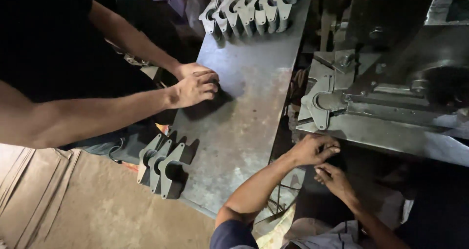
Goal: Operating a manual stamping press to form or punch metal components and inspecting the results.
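Observation:
My left hand [312,150] hovers just under the front edge of a steel machine [391,97], its fingers curled together with nothing visible in them. My right hand [334,179] is a little lower and to the right, in the dark gap below the machine. Its fingers are bent, and I cannot tell whether it holds anything. A grey metal bracket [317,105] with a round cut-out is seated on the machine just above my left hand.
A worn steel table [244,117] stands left of my hands. A row of several grey brackets [249,7] is at its far end, and three more brackets [161,167] are at its near left edge. A co-worker's two hands [195,85] rest stacked on the table's left side. Boards [34,190] lie on the floor.

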